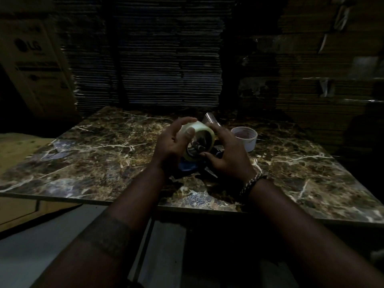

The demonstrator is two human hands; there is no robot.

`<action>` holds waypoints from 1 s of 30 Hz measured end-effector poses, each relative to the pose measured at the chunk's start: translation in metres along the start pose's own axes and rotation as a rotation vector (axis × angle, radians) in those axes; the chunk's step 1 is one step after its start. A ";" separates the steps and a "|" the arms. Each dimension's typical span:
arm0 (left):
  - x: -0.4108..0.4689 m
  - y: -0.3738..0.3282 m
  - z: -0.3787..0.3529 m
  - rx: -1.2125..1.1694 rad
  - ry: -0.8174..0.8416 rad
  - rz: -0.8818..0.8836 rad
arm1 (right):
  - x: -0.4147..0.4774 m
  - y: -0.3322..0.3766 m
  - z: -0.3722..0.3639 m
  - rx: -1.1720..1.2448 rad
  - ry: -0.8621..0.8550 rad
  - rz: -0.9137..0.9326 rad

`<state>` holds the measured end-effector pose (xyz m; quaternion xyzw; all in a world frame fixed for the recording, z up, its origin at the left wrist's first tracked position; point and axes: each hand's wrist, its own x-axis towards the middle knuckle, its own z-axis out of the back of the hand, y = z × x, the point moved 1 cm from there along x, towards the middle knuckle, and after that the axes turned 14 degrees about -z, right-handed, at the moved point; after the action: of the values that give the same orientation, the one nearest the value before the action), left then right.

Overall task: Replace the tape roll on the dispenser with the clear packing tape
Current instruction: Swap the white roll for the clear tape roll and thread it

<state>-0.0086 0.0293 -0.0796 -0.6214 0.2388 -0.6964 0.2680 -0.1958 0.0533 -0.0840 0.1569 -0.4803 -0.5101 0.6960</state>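
Observation:
A clear packing tape roll [202, 129] sits over the hub of a tape dispenser [197, 148], held just above a marble table [99, 150]. My left hand [172, 144] wraps the roll's left side, thumb on its rim. From the right, my right hand [226, 154] grips the roll and the dispenser, whose dark body and blue part [188, 166] show below the hands. A flap of clear tape [209, 119] sticks up behind the roll. Much of the dispenser is hidden by my hands.
An empty white tape core [246, 138] stands on the table right of my hands. Stacks of flat cardboard [149, 59] rise behind the table, and a printed carton [35, 65] leans at the left. The scene is dim.

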 end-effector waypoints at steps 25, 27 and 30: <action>0.003 0.001 0.009 0.215 0.107 0.162 | 0.031 0.014 0.013 0.777 0.156 -0.685; 0.001 0.001 0.009 0.218 0.091 0.220 | 0.033 0.020 0.009 0.717 0.179 -0.653; -0.004 0.007 0.014 0.169 0.055 0.335 | 0.037 0.027 0.004 0.615 0.180 -0.622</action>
<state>0.0060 0.0267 -0.0860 -0.5289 0.2868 -0.6765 0.4246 -0.1836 0.0337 -0.0442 0.5374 -0.4774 -0.5128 0.4695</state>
